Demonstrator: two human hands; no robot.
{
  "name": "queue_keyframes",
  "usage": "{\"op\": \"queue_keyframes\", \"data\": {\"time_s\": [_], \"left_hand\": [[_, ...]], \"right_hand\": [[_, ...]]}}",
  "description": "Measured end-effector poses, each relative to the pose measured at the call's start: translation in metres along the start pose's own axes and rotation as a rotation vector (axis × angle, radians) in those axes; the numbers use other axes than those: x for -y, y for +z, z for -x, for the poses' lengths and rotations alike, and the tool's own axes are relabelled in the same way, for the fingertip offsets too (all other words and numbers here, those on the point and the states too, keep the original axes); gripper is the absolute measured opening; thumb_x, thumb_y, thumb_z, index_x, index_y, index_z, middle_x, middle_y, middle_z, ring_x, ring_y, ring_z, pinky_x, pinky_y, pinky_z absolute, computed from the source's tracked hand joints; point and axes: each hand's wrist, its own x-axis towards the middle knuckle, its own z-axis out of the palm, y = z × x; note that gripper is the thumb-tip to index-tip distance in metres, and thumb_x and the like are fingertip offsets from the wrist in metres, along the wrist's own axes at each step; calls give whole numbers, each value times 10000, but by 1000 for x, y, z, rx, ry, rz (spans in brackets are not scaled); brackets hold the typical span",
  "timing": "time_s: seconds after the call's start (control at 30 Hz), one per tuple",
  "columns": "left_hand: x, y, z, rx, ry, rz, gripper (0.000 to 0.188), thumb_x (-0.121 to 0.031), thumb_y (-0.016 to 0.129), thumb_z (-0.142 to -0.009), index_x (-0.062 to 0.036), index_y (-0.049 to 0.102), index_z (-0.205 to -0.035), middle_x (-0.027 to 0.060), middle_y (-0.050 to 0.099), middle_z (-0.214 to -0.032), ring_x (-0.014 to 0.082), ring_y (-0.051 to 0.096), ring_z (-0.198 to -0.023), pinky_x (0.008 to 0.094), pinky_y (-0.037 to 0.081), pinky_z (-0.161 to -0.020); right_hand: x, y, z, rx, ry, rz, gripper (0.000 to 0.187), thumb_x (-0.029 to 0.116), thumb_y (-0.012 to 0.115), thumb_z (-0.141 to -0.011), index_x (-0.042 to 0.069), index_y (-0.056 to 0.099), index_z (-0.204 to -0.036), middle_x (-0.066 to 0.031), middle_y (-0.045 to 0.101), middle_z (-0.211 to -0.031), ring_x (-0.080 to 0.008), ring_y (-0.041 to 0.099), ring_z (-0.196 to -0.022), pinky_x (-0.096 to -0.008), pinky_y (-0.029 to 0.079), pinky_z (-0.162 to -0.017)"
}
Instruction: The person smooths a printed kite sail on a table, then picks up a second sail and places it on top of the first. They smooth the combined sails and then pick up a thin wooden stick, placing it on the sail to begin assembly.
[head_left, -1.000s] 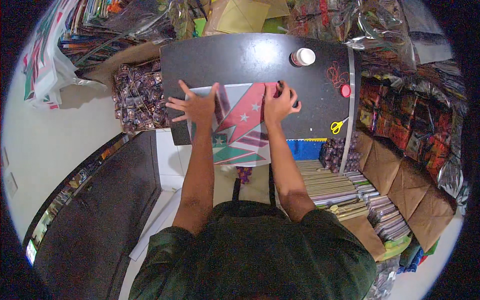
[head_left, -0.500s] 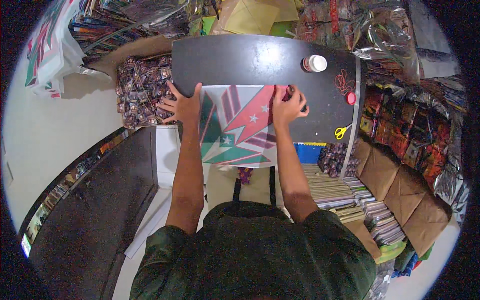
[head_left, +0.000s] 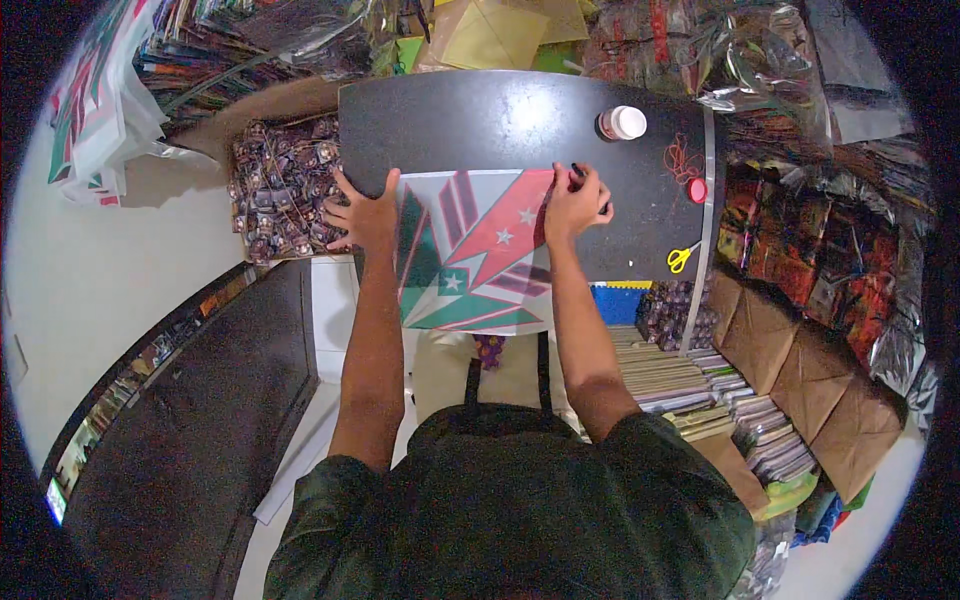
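Observation:
A thin, slightly see-through sheet (head_left: 470,260) with red, green and white shapes and white stars lies over the table's near edge, in front of my body. Along its left edge rests the thumb of my left hand (head_left: 366,212), whose fingers are spread wide with nothing in them. At the sheet's upper right corner my right hand (head_left: 575,208) is closed, fingers curled and thumb stretched onto the sheet. Something small and dark shows between those fingers, too hidden to name.
The dark table (head_left: 450,120) holds a white-lidded jar (head_left: 625,123), red string (head_left: 682,158), a red cap (head_left: 697,190) and yellow scissors (head_left: 680,260). A box of small wrapped packets (head_left: 285,190) stands at the left. Stacked booklets (head_left: 645,370) and brown cardboard flaps (head_left: 790,350) lie at the right.
My right hand has turned slightly, and less of the dark thing in its fingers shows. My left hand stays at the sheet's left edge. The view has shifted a little.

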Motion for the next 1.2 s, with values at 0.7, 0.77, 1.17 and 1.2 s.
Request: {"op": "queue_keyframes", "data": {"time_s": [0.7, 0.77, 1.17, 1.2], "left_hand": [[224, -14, 116, 1250, 41, 899, 451, -231, 739, -950, 31, 622, -1298, 65, 697, -1176, 163, 642, -1057, 342, 512, -947], [219, -24, 111, 1306, 32, 839, 414, -251, 741, -951, 22, 660, -1251, 60, 699, -1170, 154, 638, -1055, 341, 510, -946], [175, -109, 94, 1247, 172, 856, 486, -403, 644, -1010, -14, 638, -1301, 65, 684, -1223, 176, 633, -1110, 358, 496, -979], [170, -113, 93, 1237, 204, 903, 487, -404, 650, -1006, -25, 635, -1312, 56, 679, -1233, 163, 629, -1107, 356, 501, -959]], "right_hand": [[-118, -107, 0, 232, -90, -531, 60, 26, 762, -879, -20, 737, -909, -90, 725, -915, -178, 687, -858, -290, 535, -820], [-112, -120, 3, 313, -205, -419, 87, 61, 734, -904, -18, 757, -935, -105, 761, -942, -185, 711, -877, -313, 544, -830], [14, -200, -32, 111, -290, -493, 322, 207, 773, -928, -34, 704, -726, -41, 657, -720, -90, 619, -730, -270, 483, -683], [16, -211, -40, 100, -241, -504, 283, 199, 786, -912, -23, 720, -749, -36, 675, -727, -87, 620, -725, -273, 487, -680]]}}
